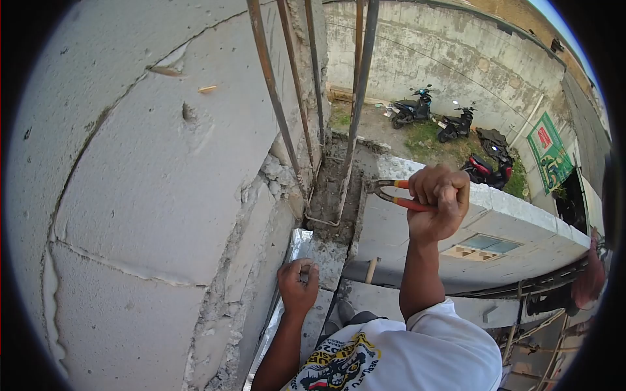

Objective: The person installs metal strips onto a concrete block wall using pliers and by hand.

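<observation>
My right hand (438, 201) is closed around the red-orange handles of a pair of pincers (390, 189). Their metal jaws point left, close to the edge of the concrete column stub beside the rebar. Lower and to the left, my left hand (298, 283) is raised with its fingers curled in; whether anything small is in it I cannot make out. Several upright rebar rods (352, 124) rise from the rough column top, with a bent tie (324, 221) around them near the base. A shiny foil-like strip (301, 241) lies just above my left hand.
A light block wall (150, 195) with broken, crumbling edges stands close on the left. On the right, a lower wall (495, 208) runs away. Parked motorbikes (411, 109) and a green banner (549, 153) are below. Another person (589, 277) is at the far right.
</observation>
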{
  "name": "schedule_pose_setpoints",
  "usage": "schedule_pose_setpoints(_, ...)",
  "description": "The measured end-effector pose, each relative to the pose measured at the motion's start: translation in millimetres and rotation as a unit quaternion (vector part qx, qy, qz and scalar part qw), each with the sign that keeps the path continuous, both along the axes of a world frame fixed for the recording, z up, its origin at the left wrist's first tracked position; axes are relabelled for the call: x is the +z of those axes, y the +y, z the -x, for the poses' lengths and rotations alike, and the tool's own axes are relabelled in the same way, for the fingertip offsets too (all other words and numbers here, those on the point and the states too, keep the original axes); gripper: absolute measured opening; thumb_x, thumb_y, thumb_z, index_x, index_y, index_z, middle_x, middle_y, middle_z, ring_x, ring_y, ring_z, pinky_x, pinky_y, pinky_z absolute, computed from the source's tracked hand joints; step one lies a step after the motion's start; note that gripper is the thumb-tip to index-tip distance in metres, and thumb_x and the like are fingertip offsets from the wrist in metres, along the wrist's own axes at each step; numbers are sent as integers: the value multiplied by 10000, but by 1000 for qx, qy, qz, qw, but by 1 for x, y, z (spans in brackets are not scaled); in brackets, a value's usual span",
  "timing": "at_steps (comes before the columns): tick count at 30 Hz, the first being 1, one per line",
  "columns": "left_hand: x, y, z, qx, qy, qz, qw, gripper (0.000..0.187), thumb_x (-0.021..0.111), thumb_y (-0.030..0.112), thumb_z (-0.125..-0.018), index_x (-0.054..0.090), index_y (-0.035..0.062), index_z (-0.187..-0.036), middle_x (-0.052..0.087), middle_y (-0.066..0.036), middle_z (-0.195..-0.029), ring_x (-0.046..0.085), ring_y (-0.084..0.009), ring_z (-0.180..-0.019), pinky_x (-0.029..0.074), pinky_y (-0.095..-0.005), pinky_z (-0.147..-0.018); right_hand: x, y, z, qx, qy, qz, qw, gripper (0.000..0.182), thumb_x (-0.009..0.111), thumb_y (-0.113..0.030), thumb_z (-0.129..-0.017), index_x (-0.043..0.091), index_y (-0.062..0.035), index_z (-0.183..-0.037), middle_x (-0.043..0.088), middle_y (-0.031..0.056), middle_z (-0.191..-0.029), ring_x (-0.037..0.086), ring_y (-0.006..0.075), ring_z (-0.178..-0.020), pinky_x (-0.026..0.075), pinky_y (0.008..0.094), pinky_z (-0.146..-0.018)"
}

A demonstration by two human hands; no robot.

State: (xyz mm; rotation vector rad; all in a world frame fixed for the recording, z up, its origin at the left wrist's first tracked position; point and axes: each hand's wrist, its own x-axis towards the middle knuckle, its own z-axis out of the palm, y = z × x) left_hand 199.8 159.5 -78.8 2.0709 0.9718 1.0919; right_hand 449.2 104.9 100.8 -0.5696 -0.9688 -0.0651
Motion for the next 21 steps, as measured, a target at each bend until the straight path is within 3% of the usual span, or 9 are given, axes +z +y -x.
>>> schedule_pose_setpoints(2, 1, -1, -1, -6, 10, -4, 1000, 136, 767, 95, -850, 711, 45, -964, 707, -94, -847, 650, -262, -800, 494, -396, -825, -25, 26, -19, 5, -8, 50, 999, 215, 514, -222, -1022, 481, -44, -907, 440, 31, -694, 377, 92, -595, 410, 288, -550)
schedule_pose_setpoints(4, 1, -2, -1, 2, 22, 17, 1000, 144, 765, 92, -858, 709, 37, -979, 698, -93, -871, 636, -240, -819, 495, -383, -829, -29, 49, -19, 48, -15, 85, 995, 212, 511, -195, -1023, 498, -32, -890, 458, 21, -686, 382, 85, -569, 355, 276, -516)
schedule_pose_setpoints(6, -2, -2, 1, -1, 18, 36, 999, 143, 763, 89, -864, 707, 31, -983, 696, -94, -878, 635, -232, -827, 498, -374, -827, -26, 61, -21, 56, -92, 137, 985, 208, 496, -201, -1019, 464, -39, -892, 415, 24, -688, 353, 89, -580, 355, 288, -525)
schedule_pose_setpoints(9, -1, -4, 0, 15, 16, 36, 999, 142, 759, 85, -873, 704, 20, -988, 692, -98, -890, 636, -225, -833, 504, -360, -815, -32, 88, -26, 94, -68, 103, 988, 183, 515, -140, -988, 495, -17, -854, 459, 25, -674, 393, 98, -557, 323, 293, -516)
schedule_pose_setpoints(13, 2, -4, 2, 17, 16, 25, 999, 134, 759, 76, -874, 706, 18, -983, 697, -102, -893, 648, -227, -831, 515, -357, -782, -64, 105, -32, 11, -211, 125, 969, 191, 539, -144, -958, 509, -13, -822, 448, 43, -673, 396, 162, -536, 326, 320, -523)
schedule_pose_setpoints(18, 4, -4, -1, 40, 4, 44, 998, 134, 766, 76, -859, 715, 30, -974, 702, -108, -874, 649, -254, -826, 510, -380, -788, -37, 90, -36, 121, -136, 99, 978, 215, 539, -176, -950, 509, -15, -811, 444, 67, -667, 435, 180, -542, 349, 338, -526)
schedule_pose_setpoints(21, 5, -12, 4, 34, -2, 63, 997, 137, 767, 75, -849, 720, 41, -973, 702, -115, -865, 644, -283, -826, 505, -403, -801, -77, 105, -40, 56, -180, 201, 961, 219, 531, -186, -949, 497, -22, -807, 448, 49, -658, 404, 151, -536, 307, 326, -513)
